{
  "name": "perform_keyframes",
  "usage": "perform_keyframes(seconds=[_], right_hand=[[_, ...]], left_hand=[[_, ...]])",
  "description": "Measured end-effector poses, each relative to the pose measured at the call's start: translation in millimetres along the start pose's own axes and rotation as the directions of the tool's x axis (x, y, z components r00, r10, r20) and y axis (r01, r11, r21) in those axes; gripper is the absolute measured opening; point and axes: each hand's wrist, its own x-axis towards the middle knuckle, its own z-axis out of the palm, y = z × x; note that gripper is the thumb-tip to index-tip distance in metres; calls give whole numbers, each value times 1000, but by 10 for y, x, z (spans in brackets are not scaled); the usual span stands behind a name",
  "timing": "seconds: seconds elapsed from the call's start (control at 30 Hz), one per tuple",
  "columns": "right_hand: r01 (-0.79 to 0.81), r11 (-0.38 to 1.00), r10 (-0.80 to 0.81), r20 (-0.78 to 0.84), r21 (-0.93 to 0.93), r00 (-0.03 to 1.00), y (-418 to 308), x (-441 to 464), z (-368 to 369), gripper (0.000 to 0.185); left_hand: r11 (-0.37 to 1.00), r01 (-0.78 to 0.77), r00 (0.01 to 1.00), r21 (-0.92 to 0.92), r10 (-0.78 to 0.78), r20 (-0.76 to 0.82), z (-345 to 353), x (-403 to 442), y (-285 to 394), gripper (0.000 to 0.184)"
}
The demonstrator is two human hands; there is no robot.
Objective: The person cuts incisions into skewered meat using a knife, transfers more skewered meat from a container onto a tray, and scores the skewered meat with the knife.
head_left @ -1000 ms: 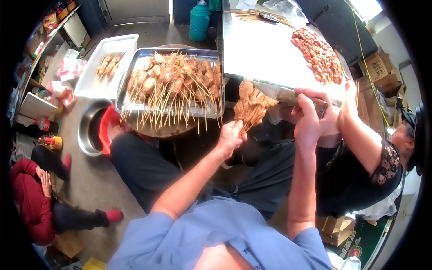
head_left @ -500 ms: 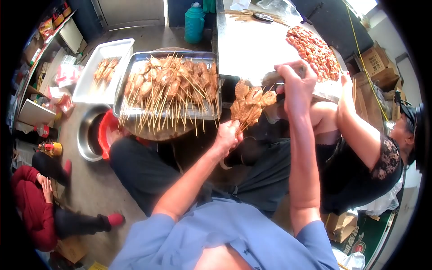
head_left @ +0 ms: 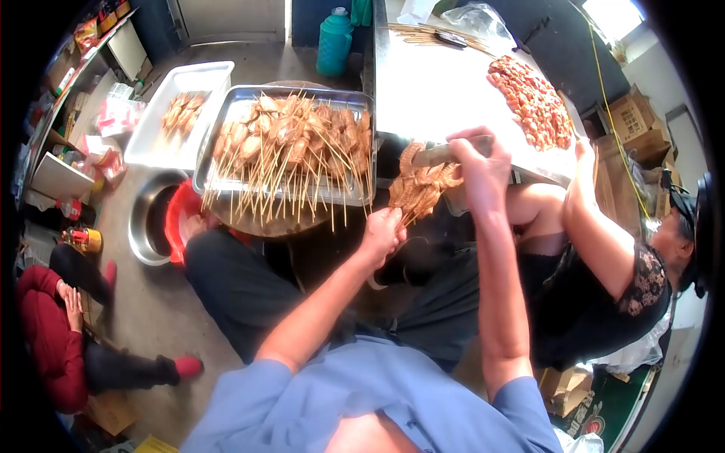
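Observation:
My left hand (head_left: 382, 232) is closed round the lower ends of a bunch of meat skewers (head_left: 418, 198), whose flat brown pieces, like chicken wings, fan out above the fist. My right hand (head_left: 483, 166) grips a knife (head_left: 434, 156) with a flat grey blade. Its blade lies across the upper part of the meat, touching or just in front of it. To the left, a metal tray (head_left: 202, 170) bears a heap of similar skewers (head_left: 291, 143), their sticks hanging over the near edge.
A white tub (head_left: 140, 155) holds a few more skewers. Red meat pieces (head_left: 532, 106) and bare sticks (head_left: 438, 35) lie on the white table (head_left: 423, 90). A co-worker (head_left: 604, 279) sits at right; another person (head_left: 53, 347) sits at left. A steel basin (head_left: 143, 234) and red basin (head_left: 180, 219) stand below.
My right hand has moved slightly left and down, bringing the blade across the meat. The left hand keeps its hold. The whole view has shifted a little.

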Motion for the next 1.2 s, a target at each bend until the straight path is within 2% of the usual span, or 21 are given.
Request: perform_keyframes(seconds=[0.13,0.23,0.27,0.33,0.4,0.47,0.5,0.57,0.7,0.77,0.87,0.9,0.93,0.97,1.1,1.17,1.2], right_hand=[[85,995,-81,74,-50,994,-254,-104,-175,6],[28,999,-27,30,-46,999,213,-99,16,6],[91,995,-91,5,-28,996,443,-64,115,5],[84,996,-84,25,-19,996,550,-61,207,6],[85,996,-84,46,-22,995,447,-75,207,6],[182,979,-176,72,-89,982,256,-141,73,7],[82,992,-75,75,-93,994,101,-194,-8,8],[116,990,-110,69,-86,992,-71,-277,-147,8],[197,979,-195,46,-46,980,202,-303,-62,8],[184,971,-179,44,-151,983,322,-238,8,8],[86,996,-86,-13,25,996,277,-282,-103,8],[131,990,-130,-24,55,991,242,-316,-188,8],[71,982,-64,-45,177,997,165,-368,-285,8],[14,955,4,-60,296,998,92,-417,-388,8],[38,832,80,-188,553,979,119,-475,-809,10],[29,717,72,-116,697,991,279,-516,-999,11],[-11,675,118,-93,738,989,391,-534,-1065,11]], left_hand=[[999,35,999,-24,-35,24,39,-55,67,20],[999,41,999,-17,-40,22,47,-66,61,20],[999,43,999,-8,-43,11,42,-61,68,20],[998,41,999,37,-41,-4,49,-63,57,20],[996,41,999,80,-40,-21,16,-27,38,21],[997,11,1000,75,-11,-7,-22,23,-27,21],[997,14,1000,72,-13,-7,-17,19,-21,21],[999,38,999,35,-38,5,-6,6,2,21],[998,40,998,42,-42,37,-1,-9,30,22],[997,53,998,59,-54,26,0,20,21,21],[996,12,999,90,-15,33,-27,-44,66,21],[996,12,1000,91,-14,24,-38,-91,87,21],[997,14,999,76,-17,31,-41,-132,124,21],[998,17,999,63,-20,41,-40,-169,160,20],[998,3,1000,62,-4,11,-125,-402,252,20],[1000,-17,1000,-8,17,16,-225,-534,334,20],[998,-18,1000,-54,19,16,-295,-602,410,21]])
